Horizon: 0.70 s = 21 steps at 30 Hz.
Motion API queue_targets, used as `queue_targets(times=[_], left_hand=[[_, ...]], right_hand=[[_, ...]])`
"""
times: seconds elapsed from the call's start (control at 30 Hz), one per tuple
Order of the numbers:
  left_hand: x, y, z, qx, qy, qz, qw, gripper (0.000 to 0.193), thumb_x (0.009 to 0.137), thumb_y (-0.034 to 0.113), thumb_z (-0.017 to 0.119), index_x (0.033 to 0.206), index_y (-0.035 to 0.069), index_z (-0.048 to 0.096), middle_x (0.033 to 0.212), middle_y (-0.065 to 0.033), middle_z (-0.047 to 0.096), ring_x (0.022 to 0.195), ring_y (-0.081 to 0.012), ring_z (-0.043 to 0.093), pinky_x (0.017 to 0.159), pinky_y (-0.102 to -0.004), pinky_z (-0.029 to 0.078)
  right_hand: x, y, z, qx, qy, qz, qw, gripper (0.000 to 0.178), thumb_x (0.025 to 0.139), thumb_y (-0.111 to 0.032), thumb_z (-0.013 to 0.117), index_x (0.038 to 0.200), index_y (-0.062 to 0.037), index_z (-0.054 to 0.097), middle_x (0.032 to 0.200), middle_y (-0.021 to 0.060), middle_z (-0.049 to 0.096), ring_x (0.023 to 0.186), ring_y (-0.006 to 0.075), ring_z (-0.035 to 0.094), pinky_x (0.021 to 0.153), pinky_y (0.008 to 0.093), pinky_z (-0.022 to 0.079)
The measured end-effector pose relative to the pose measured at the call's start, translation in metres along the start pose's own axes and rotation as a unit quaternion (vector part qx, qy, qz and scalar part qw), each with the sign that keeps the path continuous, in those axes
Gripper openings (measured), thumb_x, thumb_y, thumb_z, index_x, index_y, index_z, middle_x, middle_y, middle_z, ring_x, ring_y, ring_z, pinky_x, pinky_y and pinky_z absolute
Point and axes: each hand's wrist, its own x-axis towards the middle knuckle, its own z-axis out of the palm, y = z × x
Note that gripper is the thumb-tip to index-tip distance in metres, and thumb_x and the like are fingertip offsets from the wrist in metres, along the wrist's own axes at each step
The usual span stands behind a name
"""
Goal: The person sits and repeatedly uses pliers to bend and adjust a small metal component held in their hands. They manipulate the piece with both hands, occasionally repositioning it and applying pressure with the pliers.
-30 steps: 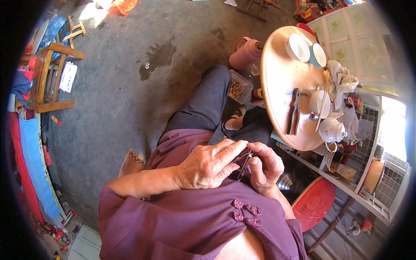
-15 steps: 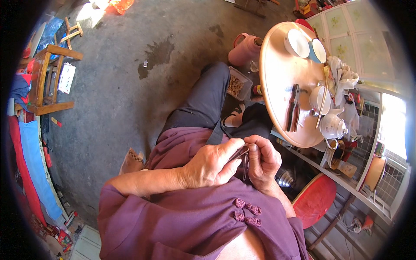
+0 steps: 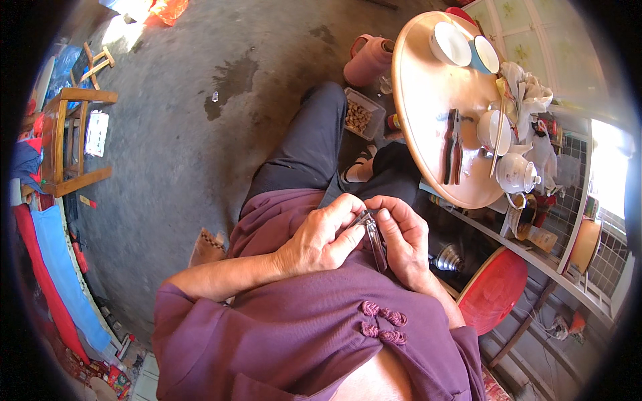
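Observation:
In front of my chest, both hands meet at a slim dark hinged thing (image 3: 376,246) with shiny metal near its top; its exact kind is unclear. My left hand (image 3: 322,237) pinches its upper left part between thumb and fingers. My right hand (image 3: 403,239) is closed at its upper right, thumb alongside and fingertips close to the left ones. A dark narrow arm of the thing hangs down between the hands. The fingers cover part of its top.
At right, a round table (image 3: 418,127) carries pliers (image 3: 453,147), white bowls (image 3: 450,44), chopsticks (image 3: 498,137) and a teapot (image 3: 516,172). A pink thermos (image 3: 366,63) and a plastic box of nuts (image 3: 381,120) stand on the floor. A red round stool (image 3: 493,291) is close by my right arm; a wooden stool (image 3: 80,175) stands left.
The hinged thing has turned so that its shiny joint and hanging dark arm show more. Both hands have shifted slightly left, the right thumb now more upright. The whole view has tilted a little.

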Motion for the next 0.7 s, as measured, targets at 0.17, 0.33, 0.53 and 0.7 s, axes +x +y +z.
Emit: queue_targets(times=[0.17,0.33,0.53,0.7], left_hand=[[0.001,0.001,0.001,-0.016,0.016,-0.011,1.000,0.016,0.090,0.005,0.053,0.105,0.000,0.047,0.075,-0.0141,0.064,0.070,-0.0206,0.064,0.065,-0.0334,0.048],[0.001,0.002,0.001,0.045,0.032,0.036,0.998,0.018,0.092,0.003,0.051,0.110,0.001,0.050,0.079,-0.0021,0.061,0.070,-0.0053,0.054,0.063,-0.0228,0.044],[0.002,0.008,0.002,0.082,0.061,0.070,0.992,0.019,0.090,0.001,0.053,0.109,0.001,0.050,0.078,-0.0055,0.062,0.071,-0.0109,0.059,0.066,-0.0263,0.047],[0.008,0.002,0.004,0.078,0.077,0.107,0.988,0.022,0.089,0.000,0.053,0.111,0.001,0.048,0.082,-0.0094,0.065,0.077,-0.0153,0.065,0.071,-0.0283,0.050]], right_hand=[[-0.008,-0.012,-0.005,0.108,-0.061,0.036,0.992,0.031,0.094,-0.002,0.053,0.124,0.0036,0.051,0.103,0.0058,0.062,0.092,0.0098,0.058,0.084,0.0242,0.047],[-0.006,-0.008,-0.005,0.071,-0.063,-0.010,0.995,0.035,0.089,0.004,0.060,0.123,0.0037,0.051,0.101,0.0060,0.062,0.094,0.0106,0.059,0.083,0.0252,0.049],[-0.005,-0.010,-0.002,0.052,-0.012,-0.017,0.998,0.024,0.089,-0.001,0.064,0.112,0.0038,0.057,0.092,0.0052,0.066,0.082,0.0087,0.061,0.075,0.0226,0.052],[-0.003,-0.011,-0.001,0.031,0.025,-0.031,0.999,0.018,0.090,-0.003,0.064,0.106,0.0022,0.058,0.087,0.0045,0.067,0.074,0.0069,0.061,0.065,0.0198,0.052]])
